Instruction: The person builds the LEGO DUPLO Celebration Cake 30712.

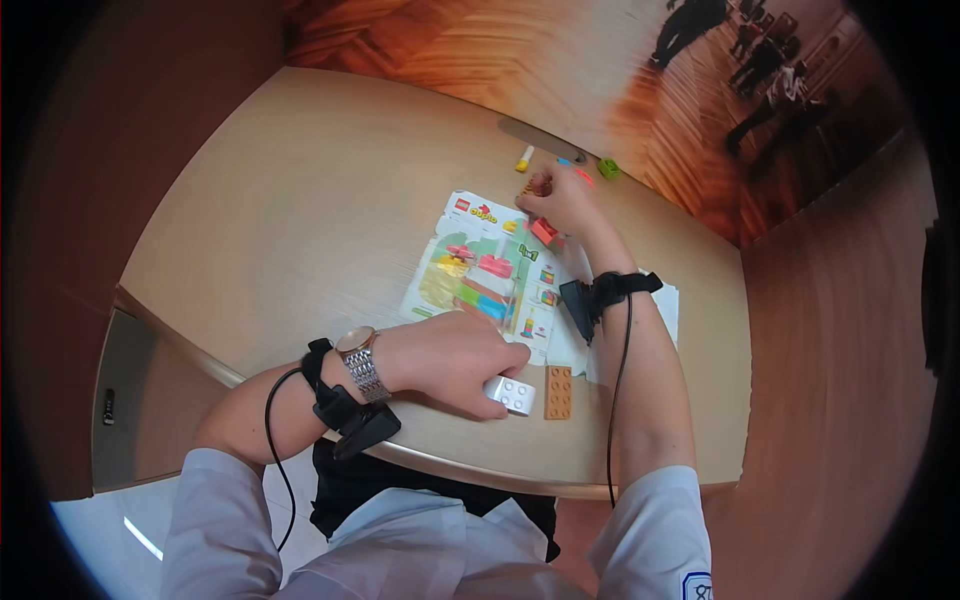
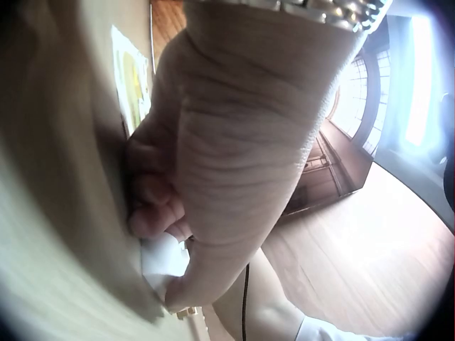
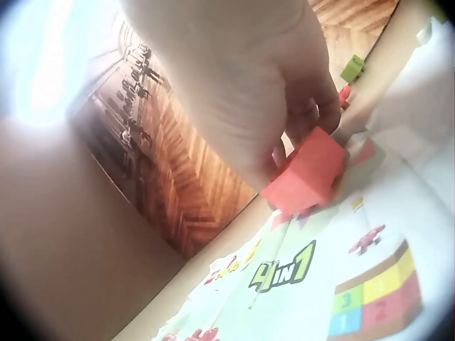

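In the head view my left hand (image 1: pixel 455 360) pinches a white brick (image 1: pixel 512 395) with several studs, low at the table's near edge. The left wrist view shows that white brick (image 2: pixel 162 257) between thumb and fingers. An orange studded brick (image 1: pixel 558 392) lies just right of it. My right hand (image 1: pixel 568 205) reaches over the top of a LEGO Duplo sheet (image 1: pixel 440 290), fingers bent around a small brown patterned piece (image 1: pixel 533 187) that they partly hide. A red brick (image 1: pixel 543 231) sits under this hand on the sheet; in the right wrist view the red brick (image 3: pixel 306 174) stands before the fingers.
Along the table's far edge lie a white-and-yellow piece (image 1: pixel 525 158), a red piece (image 1: pixel 584 177), a blue piece (image 1: pixel 564 161) and a green brick (image 1: pixel 608 168). More white paper (image 1: pixel 665 310) extends beneath the right forearm. A wall with a large picture (image 1: pixel 600 70) rises behind the table.
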`<action>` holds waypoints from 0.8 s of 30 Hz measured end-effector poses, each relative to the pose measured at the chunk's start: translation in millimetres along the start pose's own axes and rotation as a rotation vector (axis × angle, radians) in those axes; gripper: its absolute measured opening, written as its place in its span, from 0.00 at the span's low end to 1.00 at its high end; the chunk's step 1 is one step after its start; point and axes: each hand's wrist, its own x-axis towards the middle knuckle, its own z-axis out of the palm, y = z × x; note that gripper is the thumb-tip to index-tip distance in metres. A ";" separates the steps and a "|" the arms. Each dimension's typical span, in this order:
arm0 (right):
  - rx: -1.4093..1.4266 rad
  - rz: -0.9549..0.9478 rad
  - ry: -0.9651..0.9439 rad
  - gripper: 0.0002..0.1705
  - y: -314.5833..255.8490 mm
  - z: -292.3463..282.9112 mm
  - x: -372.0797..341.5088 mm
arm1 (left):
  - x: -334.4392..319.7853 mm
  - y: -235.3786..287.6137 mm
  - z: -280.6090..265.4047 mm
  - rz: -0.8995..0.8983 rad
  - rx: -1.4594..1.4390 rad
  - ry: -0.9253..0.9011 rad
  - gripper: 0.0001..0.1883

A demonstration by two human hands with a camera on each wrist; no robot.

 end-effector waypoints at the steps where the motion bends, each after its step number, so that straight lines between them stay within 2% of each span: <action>1: 0.005 0.006 0.006 0.28 -3.0 -1.4 -5.0 | -0.2 0.5 -0.2 -0.008 -0.007 0.000 0.22; 3: -0.017 -0.114 0.112 0.29 -7.8 -6.4 -15.0 | 0.7 1.2 -0.6 -0.014 -0.013 -0.008 0.22; 7: 0.058 -0.141 0.214 0.29 -23.4 -35.4 -65.5 | -0.3 -0.3 -2.2 -0.013 0.001 0.018 0.21; 9: 0.263 -0.127 0.082 0.29 -25.0 -53.4 -113.7 | -1.0 -0.7 -1.1 -0.015 -0.008 0.022 0.21; 11: 0.295 -0.003 -0.186 0.30 -24.3 -74.0 -160.5 | -1.5 0.4 -3.6 -0.059 0.030 0.041 0.21; 12: 0.300 0.013 -0.200 0.30 -18.6 -80.7 -182.6 | -0.3 2.0 -5.4 -0.062 0.011 0.032 0.21; 14: 0.165 -0.093 -0.310 0.31 -10.0 -86.2 -217.2 | -1.5 3.2 -5.5 -0.112 0.021 0.034 0.21; 18: 0.152 -0.003 -0.408 0.30 -12.3 -87.9 -252.6 | 0.8 4.0 -5.4 -0.141 0.040 0.007 0.21; 24: 0.095 -0.122 -0.402 0.33 -16.7 -73.2 -256.2 | 4.5 11.0 -11.9 -0.212 0.030 -0.057 0.24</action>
